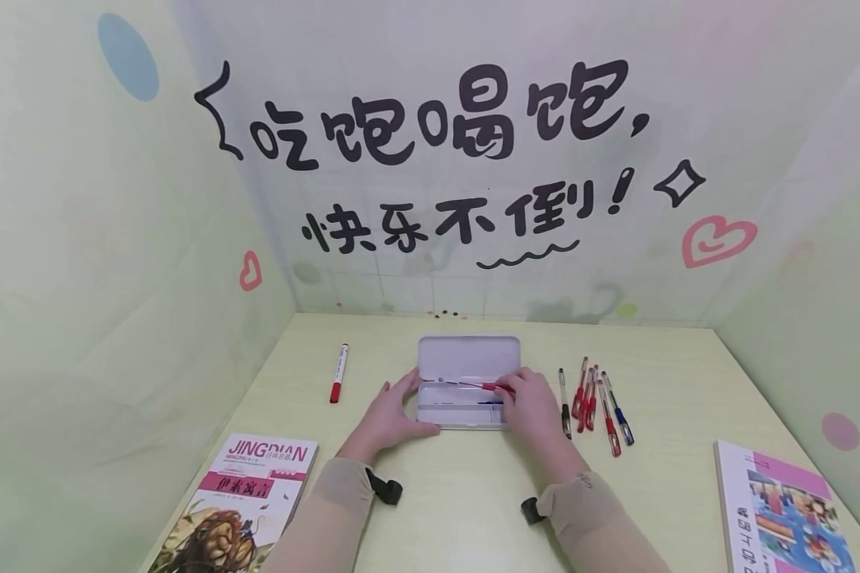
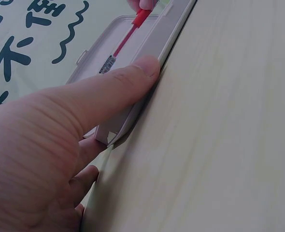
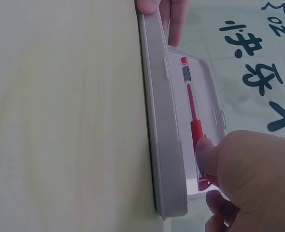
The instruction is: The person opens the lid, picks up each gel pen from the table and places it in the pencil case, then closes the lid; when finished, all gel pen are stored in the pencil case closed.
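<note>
Currently logged, positions relative to the pencil case:

- Pencil case: grey, shallow, open on the desk, lid tipped back on the far side. Blue pen already lying in the tray.
- Left hand: at the left end of the case, fingers straight and spread along the wall, thumb pressed on the near edge; nothing gripped, only bracing.
- Right hand: at the right end, fingers clamped on the grip end of a red pen, thumb on top. Pen lying over the tray, tip toward the left end, not yet down flat as far as visible.
- Loose pens: black, red and blue, fanned on the desk just right of the case, close to the right wrist.
- Red marker: well left of the case.
- Lion book: near left of the case.
- Picture book: near right, at the desk edge.

Risks, judged:
- Pen released at a slant; likely to catch on the tray's divider or rim and roll out over the near wall.
- Light case; liable to skid if the bracing hand lifts early.
- Lid hinge unsupported; a knock from the pen end able to drop it onto the fingers.
- Right wrist sweeping back; apt to scatter the loose pens toward the desk edge.
</note>
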{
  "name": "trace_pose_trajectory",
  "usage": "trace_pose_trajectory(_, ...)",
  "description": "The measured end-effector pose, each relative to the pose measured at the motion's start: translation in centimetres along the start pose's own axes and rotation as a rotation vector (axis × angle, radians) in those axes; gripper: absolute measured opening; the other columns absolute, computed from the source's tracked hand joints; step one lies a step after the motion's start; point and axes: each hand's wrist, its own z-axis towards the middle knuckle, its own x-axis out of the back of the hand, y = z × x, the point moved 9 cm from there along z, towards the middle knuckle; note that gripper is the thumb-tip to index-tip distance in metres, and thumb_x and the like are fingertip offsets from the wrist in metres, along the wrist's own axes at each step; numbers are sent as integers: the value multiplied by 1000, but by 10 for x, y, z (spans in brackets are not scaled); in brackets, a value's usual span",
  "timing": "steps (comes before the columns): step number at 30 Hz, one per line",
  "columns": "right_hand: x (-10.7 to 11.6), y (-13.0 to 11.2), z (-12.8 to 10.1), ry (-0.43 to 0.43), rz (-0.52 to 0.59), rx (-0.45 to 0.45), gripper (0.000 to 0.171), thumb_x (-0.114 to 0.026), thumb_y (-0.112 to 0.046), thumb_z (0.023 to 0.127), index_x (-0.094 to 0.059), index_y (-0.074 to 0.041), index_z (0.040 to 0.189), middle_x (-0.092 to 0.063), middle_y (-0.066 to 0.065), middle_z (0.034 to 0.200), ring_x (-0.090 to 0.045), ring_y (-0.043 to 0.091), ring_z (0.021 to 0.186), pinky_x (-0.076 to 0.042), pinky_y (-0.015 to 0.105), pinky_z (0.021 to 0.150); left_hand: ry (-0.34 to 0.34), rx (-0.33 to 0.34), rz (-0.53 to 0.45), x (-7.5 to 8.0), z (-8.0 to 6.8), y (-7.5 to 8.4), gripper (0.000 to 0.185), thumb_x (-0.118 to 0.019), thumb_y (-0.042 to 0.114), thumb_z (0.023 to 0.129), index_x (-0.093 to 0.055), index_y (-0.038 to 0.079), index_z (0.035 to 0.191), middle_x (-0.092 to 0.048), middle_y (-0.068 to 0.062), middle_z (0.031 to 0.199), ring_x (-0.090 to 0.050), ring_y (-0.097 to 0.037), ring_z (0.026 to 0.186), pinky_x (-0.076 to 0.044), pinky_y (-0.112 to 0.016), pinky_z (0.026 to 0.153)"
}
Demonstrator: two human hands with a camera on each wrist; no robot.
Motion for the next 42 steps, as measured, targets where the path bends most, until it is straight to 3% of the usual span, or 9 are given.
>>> trace_pose_trajectory(8, -10, -18, 0, -8, -46, 88, 9, -79, -15, 101, -85, -13, 107, -73, 8, 106, -64, 29, 97, -61, 49, 89, 4, -19, -1, 0, 1, 1, 125, -102, 51, 72, -33, 30, 174, -53, 4, 172, -35, -34, 168, -7, -57, 145)
trace_pose_trajectory(23, -19, -23, -1, -41, -75, 105, 13, -76, -11, 101, -86, -14, 109, -75, 8, 107, -64, 28, 96, -61, 47, 87, 1, -28, 21, -1, 1, 1, 126, -101, 54, 73, -30, 31, 175, -56, 5, 169, -37, -32, 167, -7, -56, 145)
trace_pose_trajectory(35, -19, -16, -2, -25, -6, 62, 18, -74, -12, 103, -84, -13, 118, -76, 8, 115, -66, 30, 103, -62, 50, 93, 1, -17, 6, 0, -1, 0, 126, -101, 54, 73, -29, 34, 175, -53, 5, 171, -36, -32, 168, -7, -57, 145)
trace_pose_trajectory(42, -8, 1, -4, -26, 75, -36, 34, -69, -23, 108, -73, -13, 141, -71, 17, 141, -64, 42, 130, -57, 62, 115, -6, -1, 8, -1, -1, -1, 126, -101, 54, 73, -28, 37, 175, -50, 7, 173, -34, -33, 169, -8, -59, 145)
